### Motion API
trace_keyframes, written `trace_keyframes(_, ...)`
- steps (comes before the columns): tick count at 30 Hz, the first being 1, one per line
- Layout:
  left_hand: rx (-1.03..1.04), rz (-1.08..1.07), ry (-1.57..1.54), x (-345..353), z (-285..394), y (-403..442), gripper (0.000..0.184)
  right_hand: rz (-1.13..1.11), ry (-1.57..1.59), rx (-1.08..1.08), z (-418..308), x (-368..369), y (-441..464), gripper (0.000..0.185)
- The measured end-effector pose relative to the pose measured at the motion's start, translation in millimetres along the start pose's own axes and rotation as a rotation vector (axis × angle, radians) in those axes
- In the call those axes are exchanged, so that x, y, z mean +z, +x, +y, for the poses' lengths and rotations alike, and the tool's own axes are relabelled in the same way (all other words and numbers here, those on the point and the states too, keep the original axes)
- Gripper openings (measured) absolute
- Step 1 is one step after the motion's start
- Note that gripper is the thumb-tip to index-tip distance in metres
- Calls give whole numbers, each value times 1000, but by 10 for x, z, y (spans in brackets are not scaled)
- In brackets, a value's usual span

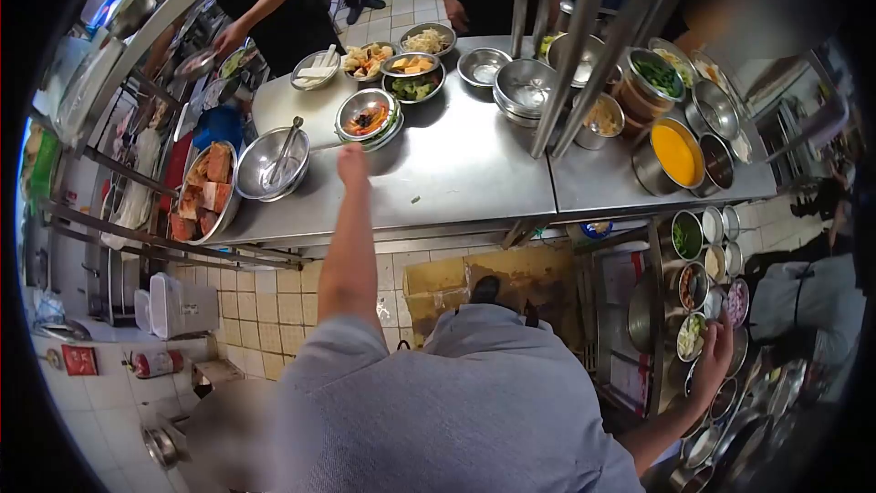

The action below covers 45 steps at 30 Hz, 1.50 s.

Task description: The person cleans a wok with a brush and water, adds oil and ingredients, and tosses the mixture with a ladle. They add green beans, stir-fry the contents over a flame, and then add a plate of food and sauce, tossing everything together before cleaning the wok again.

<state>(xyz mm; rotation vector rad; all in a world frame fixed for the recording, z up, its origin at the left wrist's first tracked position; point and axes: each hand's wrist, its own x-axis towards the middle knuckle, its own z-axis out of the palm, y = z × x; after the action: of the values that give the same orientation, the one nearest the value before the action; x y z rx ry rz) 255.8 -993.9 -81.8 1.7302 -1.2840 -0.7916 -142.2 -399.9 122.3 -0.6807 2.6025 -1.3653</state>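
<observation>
My left hand [351, 164] is stretched forward over the steel counter, its fingers closed at the near rim of a metal bowl [368, 116]. That bowl holds orange and dark cut food and rests on another bowl with green vegetables [388, 139]. Low on the right, my right hand [716, 347] is over a group of metal containers, fingers extended and apart, nothing visible in them. Nearest to it are a container of pale green chopped vegetables [691, 336] and one of pinkish chopped pieces [737, 301].
The steel counter [456, 187] carries a bowl with a ladle [274, 164], a bowl of reddish meat chunks [205, 192], stacked empty bowls [526, 87] and a pot of yellow liquid [671, 157]. Metal posts [584, 46] rise from it. People stand across the counter.
</observation>
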Motion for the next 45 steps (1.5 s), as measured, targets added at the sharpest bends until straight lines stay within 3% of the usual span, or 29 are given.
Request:
trace_keyframes(2, -24, 249, -34, -18, -155, 647, 28, -52, 7, -15, 20, 195, 217, 38)
trace_keyframes(3, -29, 253, -28, -86, -120, 814, 28, -90, 19, -26, -9, 291, 301, 38)
trace_keyframes(5, -25, 194, 452, -189, 75, 1052, 43, -107, -5, -23, -102, 461, 419, 38)
trace_keyframes(6, -21, 186, 453, -204, 113, 1142, 43, -147, -44, 3, -113, 521, 458, 38)
trace_keyframes(8, -135, -197, 155, -167, 173, 1294, 44, -172, -127, 10, -101, 642, 493, 38)
trace_keyframes(11, -110, -356, 342, -130, 192, 1455, 39, -241, -219, 45, -76, 665, 537, 39)
trace_keyframes(18, -22, -384, 377, -89, 255, 814, 29, -249, -261, 109, 40, 697, 594, 42)
trace_keyframes(19, 18, -429, 402, 0, 228, 685, 29, -303, -257, 326, 27, 697, 630, 42)
trace_keyframes(20, -91, -490, 276, 20, 293, 470, 33, -220, -77, 98, 360, 740, 607, 43)
trace_keyframes(22, -269, -647, -220, 76, 38, 267, 29, -280, -153, 237, 140, 745, 630, 42)
trace_keyframes(23, -399, -936, -487, 96, -503, 568, 22, -275, -208, 182, 186, 724, 652, 41)
trace_keyframes(25, -325, -723, -351, 173, 9, -182, 16, -203, -213, 126, 250, 627, 633, 41)
trace_keyframes(27, -261, -664, -153, 321, 347, -592, 21, -212, -169, 185, 406, 452, 617, 42)
trace_keyframes(31, -250, -577, -6, 548, 558, -862, 16, -185, -247, 220, 869, 82, 614, 38)
trace_keyframes(33, -213, -570, 28, 573, 521, -773, 17, -147, -112, 345, 1192, -103, 639, 39)
trace_keyframes(36, -101, -469, 486, 620, 839, -735, 23, -177, -361, 461, 1785, -379, 794, 40)
trace_keyframes(38, -143, -432, 385, 647, 937, -659, 22, -265, -406, 508, 1967, -440, 812, 40)
trace_keyframes(40, -265, -389, 118, 625, 1077, -778, 23, -610, -165, 427, 1975, -413, 742, 40)
trace_keyframes(43, -243, -371, -1, 542, 1331, -1107, 22, -417, -131, 54, 2284, -95, 697, 29)
trace_keyframes(44, -248, -318, -13, 481, 1403, -1244, 20, -428, -122, 44, 2298, -95, 735, 29)
trace_keyframes(45, -244, -303, -16, 404, 1493, -1463, 20, -305, -60, 13, 2261, -123, 800, 25)
